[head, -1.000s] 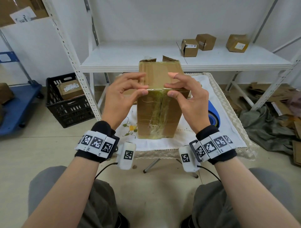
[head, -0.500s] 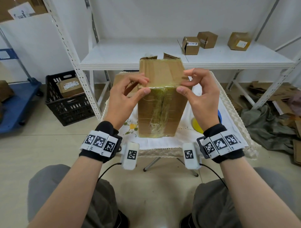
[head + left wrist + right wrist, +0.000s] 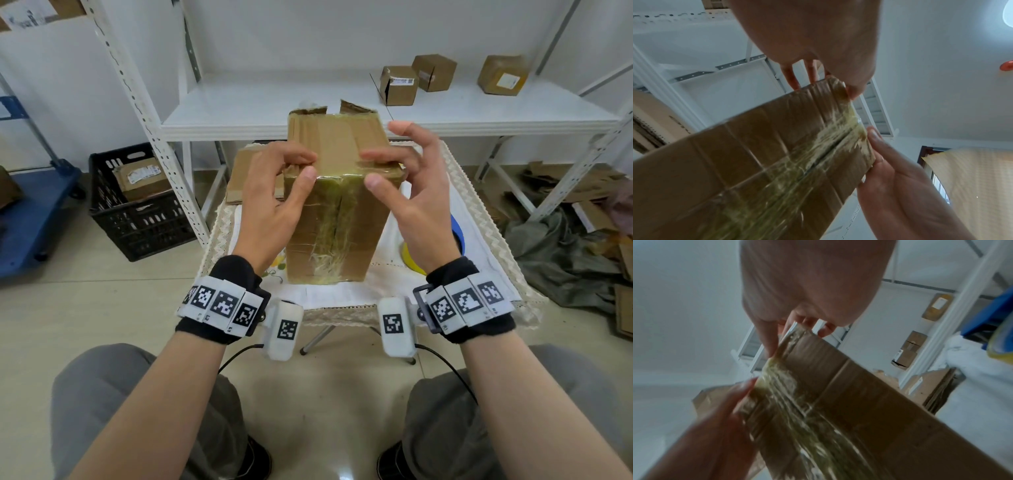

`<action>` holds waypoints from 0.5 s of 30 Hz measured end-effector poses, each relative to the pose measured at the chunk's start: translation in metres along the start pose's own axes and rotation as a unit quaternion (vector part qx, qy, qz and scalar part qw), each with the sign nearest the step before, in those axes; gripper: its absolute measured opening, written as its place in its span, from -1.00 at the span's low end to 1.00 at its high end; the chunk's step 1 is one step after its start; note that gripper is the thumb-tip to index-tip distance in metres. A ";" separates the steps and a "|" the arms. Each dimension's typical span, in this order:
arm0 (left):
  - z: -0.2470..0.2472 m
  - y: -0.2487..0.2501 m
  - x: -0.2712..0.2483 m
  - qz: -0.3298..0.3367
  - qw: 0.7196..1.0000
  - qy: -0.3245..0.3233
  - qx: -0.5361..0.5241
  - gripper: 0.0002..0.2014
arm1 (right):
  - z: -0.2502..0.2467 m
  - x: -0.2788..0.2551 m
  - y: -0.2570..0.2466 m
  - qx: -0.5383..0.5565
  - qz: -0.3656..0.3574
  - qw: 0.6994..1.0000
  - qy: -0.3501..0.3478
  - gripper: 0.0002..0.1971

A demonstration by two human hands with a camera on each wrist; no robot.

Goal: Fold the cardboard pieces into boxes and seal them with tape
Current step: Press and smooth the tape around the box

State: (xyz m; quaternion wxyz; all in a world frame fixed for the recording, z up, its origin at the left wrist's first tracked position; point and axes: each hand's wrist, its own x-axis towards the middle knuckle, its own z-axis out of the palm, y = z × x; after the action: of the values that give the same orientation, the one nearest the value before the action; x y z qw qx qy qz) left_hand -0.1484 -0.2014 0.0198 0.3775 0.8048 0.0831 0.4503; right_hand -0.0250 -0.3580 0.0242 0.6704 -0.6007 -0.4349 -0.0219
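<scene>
A tall cardboard box stands upright on the small cloth-covered table. Yellowish clear tape runs down the seam of its near face and over its top. My left hand pinches the top near edge, thumb on the front, fingers curled on top. My right hand pinches the same edge further right, with two fingers lying across the taped top and the little finger raised. The wrist views show the box close up with both thumbs at that edge. The box's far end has ragged flaps.
A flat cardboard piece lies behind my left hand. A yellow and blue tape roll sits right of the box. The white shelf behind holds three small boxes. A black crate stands left; cardboard scraps lie right.
My right hand slid out to the box's right corner and has come back inward, its fingers now lying across the taped top. My left hand has stayed at the edge.
</scene>
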 end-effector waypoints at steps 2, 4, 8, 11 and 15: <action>0.002 0.003 0.000 -0.001 1.000 -0.010 0.027 -0.86 | 0.006 -0.001 -0.002 -0.015 -0.012 1.000 -0.011 -0.44; 0.004 0.003 0.001 -0.008 0.999 -0.012 0.033 -0.77 | 0.011 0.001 0.000 -0.016 -0.018 1.000 0.002 -0.45; 0.011 0.002 0.003 -0.014 1.000 0.007 0.022 -0.80 | 0.014 0.006 0.003 -0.022 -0.016 0.999 0.017 -0.50; 0.014 0.001 0.004 -0.011 1.000 0.017 0.014 -0.82 | 0.013 0.006 0.003 -0.014 -0.016 1.000 0.020 -0.53; 0.010 -0.002 0.000 -0.018 1.000 0.017 0.004 -0.80 | 0.011 0.003 0.004 0.012 -0.013 1.000 0.023 -0.47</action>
State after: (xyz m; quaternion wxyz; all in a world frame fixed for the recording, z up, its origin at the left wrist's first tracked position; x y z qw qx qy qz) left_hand -0.1402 -0.2052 0.0148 0.3814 0.7966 0.1061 0.4569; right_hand -0.0274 -0.3462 0.0216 0.6870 -0.5864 -0.4274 -0.0389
